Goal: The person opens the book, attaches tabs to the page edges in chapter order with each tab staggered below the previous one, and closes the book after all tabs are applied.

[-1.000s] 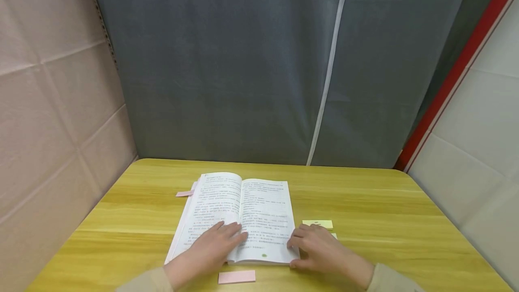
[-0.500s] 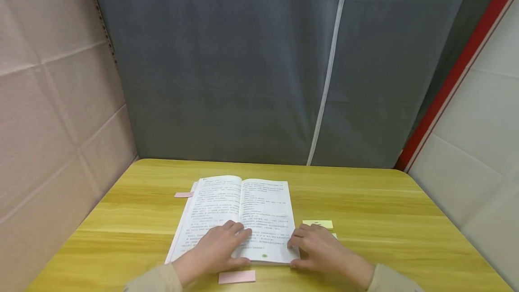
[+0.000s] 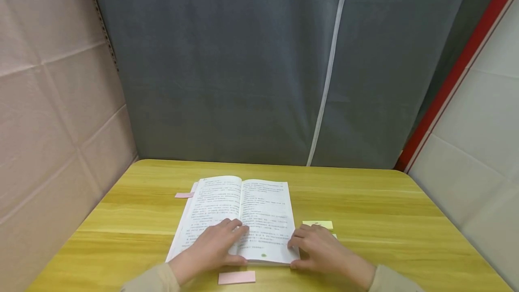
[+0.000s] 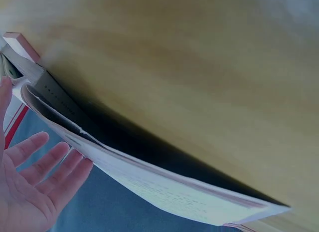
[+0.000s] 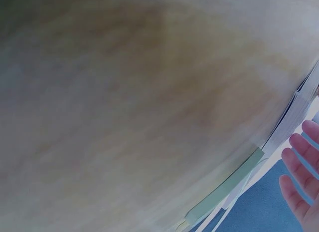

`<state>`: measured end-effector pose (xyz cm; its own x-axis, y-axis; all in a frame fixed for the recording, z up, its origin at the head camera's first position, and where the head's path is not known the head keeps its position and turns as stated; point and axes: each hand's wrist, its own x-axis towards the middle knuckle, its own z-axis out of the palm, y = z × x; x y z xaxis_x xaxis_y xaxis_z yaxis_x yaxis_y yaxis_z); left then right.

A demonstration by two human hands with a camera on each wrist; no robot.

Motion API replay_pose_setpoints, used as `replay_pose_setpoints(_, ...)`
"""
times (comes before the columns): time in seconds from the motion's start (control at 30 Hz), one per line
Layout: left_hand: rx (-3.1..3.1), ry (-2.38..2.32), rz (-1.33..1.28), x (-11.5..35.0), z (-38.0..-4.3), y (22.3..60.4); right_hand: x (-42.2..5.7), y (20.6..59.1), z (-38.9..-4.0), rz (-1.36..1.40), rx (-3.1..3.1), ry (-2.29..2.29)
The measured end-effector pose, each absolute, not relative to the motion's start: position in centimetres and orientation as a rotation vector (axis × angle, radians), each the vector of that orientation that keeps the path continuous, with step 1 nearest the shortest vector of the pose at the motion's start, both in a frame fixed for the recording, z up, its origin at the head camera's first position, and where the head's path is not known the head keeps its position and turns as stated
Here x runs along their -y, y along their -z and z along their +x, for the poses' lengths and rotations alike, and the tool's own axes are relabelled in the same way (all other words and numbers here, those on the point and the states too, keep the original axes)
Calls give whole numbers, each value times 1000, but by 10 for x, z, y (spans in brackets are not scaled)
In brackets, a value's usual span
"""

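Note:
An open book (image 3: 219, 202) with printed pages lies on the wooden table. My left hand (image 3: 215, 244) rests on it near the lower end of the fold, thumb stretched along the bottom edge. Its fingers (image 4: 70, 177) look extended and loosely spread over the page in the left wrist view. At the lower right corner of the book is my right hand (image 3: 320, 247), fingertips over the right page's margin and thumb by the corner. In the right wrist view its fingers (image 5: 296, 164) are spread and relaxed beside the page block (image 5: 289, 122).
A pink sticky-note pad (image 3: 237, 277) lies in front of the book. A pink strip (image 3: 184, 195) sticks out from the left edge. Yellow sticky notes (image 3: 318, 224) lie just right of the book, with a greenish pad (image 5: 227, 189) showing there too. Grey curtain (image 3: 227, 80) stands behind the table.
My left hand has shifted slightly, and its thumb has come down to the book's bottom edge. The left pages lie a little flatter. My right hand stays put.

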<state>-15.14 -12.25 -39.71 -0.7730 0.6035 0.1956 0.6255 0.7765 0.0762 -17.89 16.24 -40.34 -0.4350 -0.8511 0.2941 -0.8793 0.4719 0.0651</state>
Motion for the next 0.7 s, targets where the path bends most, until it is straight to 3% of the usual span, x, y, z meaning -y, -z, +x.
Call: replay_pose_setpoints(0.7, 2724, 245, -1011, 140, -144, 391, -165, 402, -176, 1489, 2390, -159)
